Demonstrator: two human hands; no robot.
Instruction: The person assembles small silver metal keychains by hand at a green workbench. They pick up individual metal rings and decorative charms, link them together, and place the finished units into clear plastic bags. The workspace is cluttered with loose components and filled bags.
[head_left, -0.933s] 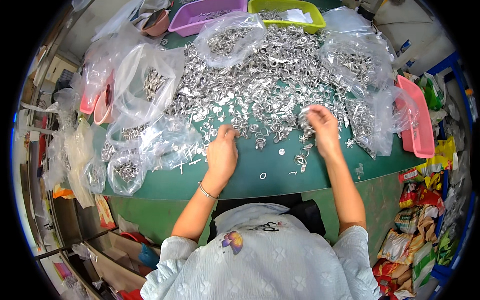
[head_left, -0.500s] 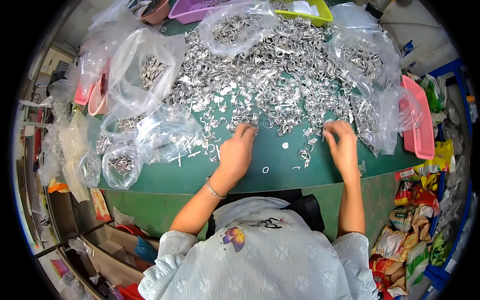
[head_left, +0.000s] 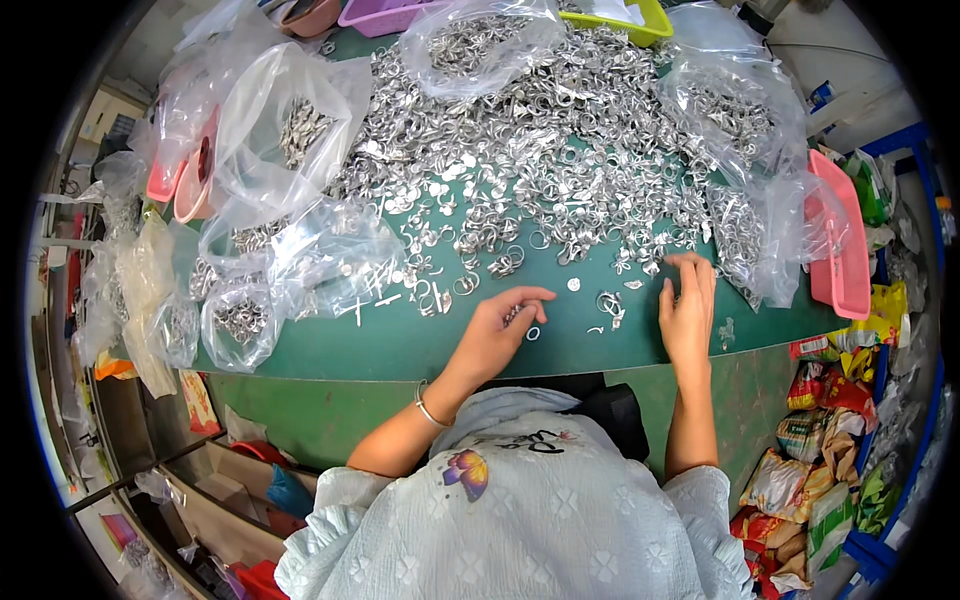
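Observation:
A broad heap of small silver-coloured metal rings and trinkets (head_left: pixel 500 130) spreads over the green table. My left hand (head_left: pixel 490 335), a bangle at its wrist, is curled around a few small silver metal pieces (head_left: pixel 513 314) near the front edge. A lone ring (head_left: pixel 533 334) lies on the table right beside it. My right hand (head_left: pixel 689 315) rests by the near fringe of the heap, fingers stretched forward and thumb apart, with nothing visible in it. Between the hands lie a round disc (head_left: pixel 573 285) and a small cluster of rings (head_left: pixel 610 308).
Clear plastic bags of metal pieces stand at the left (head_left: pixel 290 130) and right (head_left: pixel 738 225). A pink tray (head_left: pixel 838 240) sits at the right edge. Purple (head_left: pixel 380 18) and yellow-green (head_left: pixel 640 30) baskets are at the back. An open drawer (head_left: pixel 220 500) is at lower left.
My left hand has drawn back from the heap toward the table's front edge, now curled around metal pieces. My right hand's fingers have straightened, staying near the same place.

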